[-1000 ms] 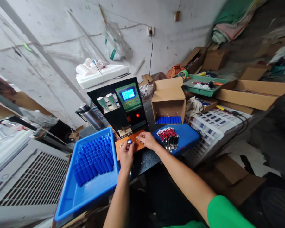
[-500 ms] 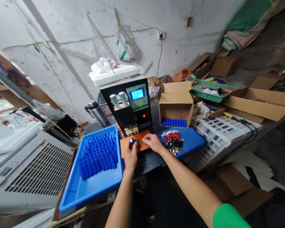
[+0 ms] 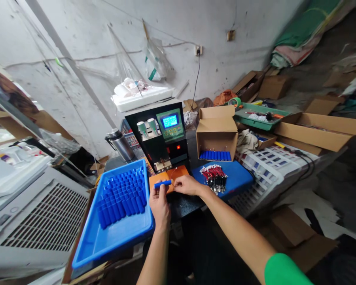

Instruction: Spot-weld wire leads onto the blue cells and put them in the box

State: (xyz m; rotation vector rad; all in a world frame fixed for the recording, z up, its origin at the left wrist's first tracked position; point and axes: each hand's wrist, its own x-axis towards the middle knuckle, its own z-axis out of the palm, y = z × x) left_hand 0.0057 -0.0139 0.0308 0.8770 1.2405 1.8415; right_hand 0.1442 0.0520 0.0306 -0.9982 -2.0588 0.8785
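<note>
On a clock dial centred on the person's grip, twelve pointing toward the wall, the left hand (image 3: 160,204) comes up from six o'clock, its thumb and fingers clasping a blue cylinder (image 3: 162,184) that lies crosswise above an orange board (image 3: 182,171). The right hand (image 3: 186,185) sits at three o'clock, fingertips bunched just beside the cylinder's right end; whether they pinch anything is too small to tell. Dark speckled tabletop (image 3: 184,206) shows at four. Toward eight and nine, a blue bin (image 3: 112,247) bears packed upright rows of blue cylinders (image 3: 121,198). At three, beyond the right wrist, a bundle of red and black wires (image 3: 215,178) rests on a blue pad (image 3: 240,177). A black machine (image 3: 148,152) with a lit screen (image 3: 169,120) stands at twelve, a white foam tray (image 3: 145,97) on top. At ten stands a steel flask (image 3: 120,144). An open carton (image 3: 216,126) at two holds a row of blue pieces (image 3: 215,155); farther along that line lies a green tray (image 3: 249,122). Farthest, between twelve and one, a plug fills a wall socket (image 3: 198,50).
</note>
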